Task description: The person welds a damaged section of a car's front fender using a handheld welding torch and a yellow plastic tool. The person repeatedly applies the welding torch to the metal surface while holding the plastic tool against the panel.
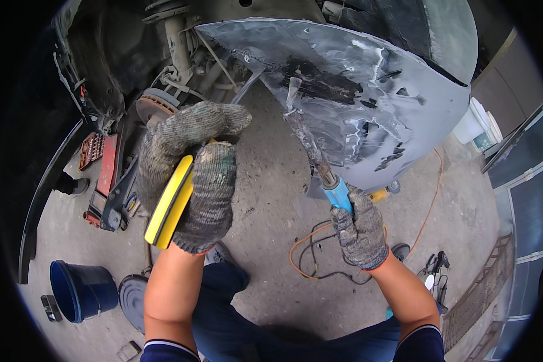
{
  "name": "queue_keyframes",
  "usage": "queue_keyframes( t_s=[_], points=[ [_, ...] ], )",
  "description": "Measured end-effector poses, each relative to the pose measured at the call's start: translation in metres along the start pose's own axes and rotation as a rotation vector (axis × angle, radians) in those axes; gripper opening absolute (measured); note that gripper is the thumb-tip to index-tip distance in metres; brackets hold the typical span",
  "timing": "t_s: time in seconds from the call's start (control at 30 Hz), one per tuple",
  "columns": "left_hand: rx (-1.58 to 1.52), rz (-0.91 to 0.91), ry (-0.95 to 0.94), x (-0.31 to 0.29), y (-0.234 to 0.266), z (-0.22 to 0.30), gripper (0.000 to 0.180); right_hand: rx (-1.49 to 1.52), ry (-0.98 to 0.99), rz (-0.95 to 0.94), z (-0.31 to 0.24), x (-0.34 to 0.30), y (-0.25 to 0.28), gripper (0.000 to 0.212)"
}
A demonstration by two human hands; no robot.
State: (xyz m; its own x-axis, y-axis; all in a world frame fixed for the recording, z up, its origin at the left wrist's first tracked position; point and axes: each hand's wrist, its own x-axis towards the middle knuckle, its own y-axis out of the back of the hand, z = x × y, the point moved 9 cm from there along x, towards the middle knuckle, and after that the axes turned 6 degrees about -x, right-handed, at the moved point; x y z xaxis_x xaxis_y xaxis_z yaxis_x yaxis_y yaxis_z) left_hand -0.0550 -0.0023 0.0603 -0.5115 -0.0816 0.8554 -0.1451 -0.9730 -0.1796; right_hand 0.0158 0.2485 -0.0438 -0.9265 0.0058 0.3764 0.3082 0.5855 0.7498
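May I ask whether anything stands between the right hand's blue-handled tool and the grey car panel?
Nothing visible does: the blue-handled tool overlaps the grey car panel in view, contact unclear. The left hand is off to one side.

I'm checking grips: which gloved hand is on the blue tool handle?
The right hand, wrapped around the blue handle; the left hand grips a yellow-and-black pad instead.

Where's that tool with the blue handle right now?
In the head view, the blue-handled tool is just right of centre, gripped in the right hand, its far end overlapping the grey panel in view.
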Motion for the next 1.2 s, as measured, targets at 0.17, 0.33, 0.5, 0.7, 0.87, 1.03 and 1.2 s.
queue_keyframes(
  t_s=[0.17,0.33,0.5,0.7,0.87,1.03,1.2],
  points=[
    [0.070,-0.067,0.010,0.003,-0.002,0.003,0.024,-0.053,0.035,0.083,-0.003,0.007,0.000,0.036],
    [0.140,-0.091,-0.031,0.004,-0.001,0.004,0.025,-0.034,-0.023,0.061,-0.001,0.005,-0.002,0.036],
    [0.124,-0.078,0.003,0.004,0.000,0.004,0.023,-0.071,-0.047,0.051,-0.005,0.004,0.002,0.038],
    [0.009,-0.003,0.008,0.005,-0.001,0.003,0.021,-0.074,-0.035,0.056,-0.011,0.008,0.007,0.039],
    [-0.027,-0.011,0.005,0.005,-0.003,0.002,0.021,-0.130,-0.032,0.053,-0.005,0.004,0.005,0.039],
    [-0.025,0.001,0.003,0.003,0.000,0.001,0.020,-0.057,-0.082,0.014,-0.003,0.007,0.003,0.041],
    [0.011,-0.029,-0.016,0.005,-0.001,0.002,0.020,-0.113,-0.030,0.047,-0.007,0.004,0.009,0.041]
  ],
)
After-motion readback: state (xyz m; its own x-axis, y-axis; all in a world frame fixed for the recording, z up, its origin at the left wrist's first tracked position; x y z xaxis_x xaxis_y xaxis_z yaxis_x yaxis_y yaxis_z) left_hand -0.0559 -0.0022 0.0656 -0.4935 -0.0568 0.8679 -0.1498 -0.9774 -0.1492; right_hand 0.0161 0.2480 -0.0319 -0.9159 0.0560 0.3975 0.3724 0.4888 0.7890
